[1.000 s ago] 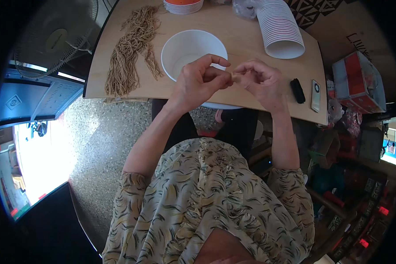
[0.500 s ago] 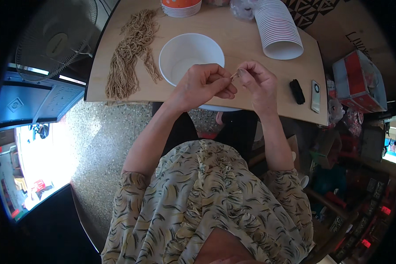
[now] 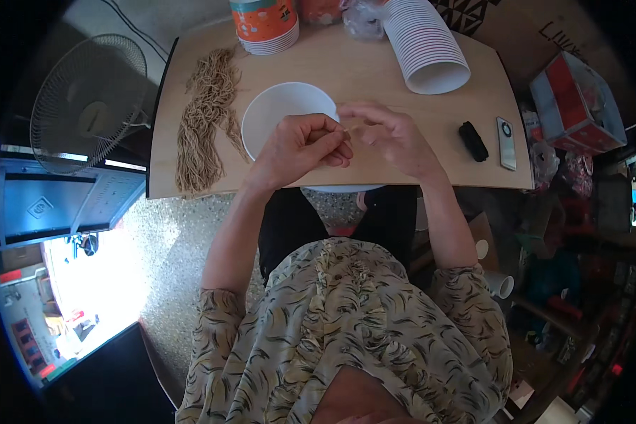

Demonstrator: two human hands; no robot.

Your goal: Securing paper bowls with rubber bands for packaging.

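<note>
My left hand (image 3: 300, 148) is closed in a pinch, with the end of a thin tan strand (image 3: 349, 129) at its fingertips, above the table's near edge. Just to the right is my right hand (image 3: 401, 141), smeared by motion. Its index finger stretches toward the left hand and its thumb sits lower; whether it grips the strand is unclear. Behind the left hand stands a wide white paper tub (image 3: 279, 106), partly covered by that hand. Left of the tub lies a long bundle of crinkled tan strands (image 3: 203, 127), some loose ones trailing toward the tub.
A stack of white paper tubs (image 3: 431, 49) lies on its side at the back right, near a clear plastic bag (image 3: 364, 20). Orange printed tubs (image 3: 265, 25) stand at the back. A black pouch (image 3: 473, 141) and a phone (image 3: 506, 143) lie rightward. A fan (image 3: 88, 106) stands left.
The view has shifted. My right hand's fingertips have moved from a close pinch at the strand to a more spread, blurred pose. My left hand keeps its pinch.
</note>
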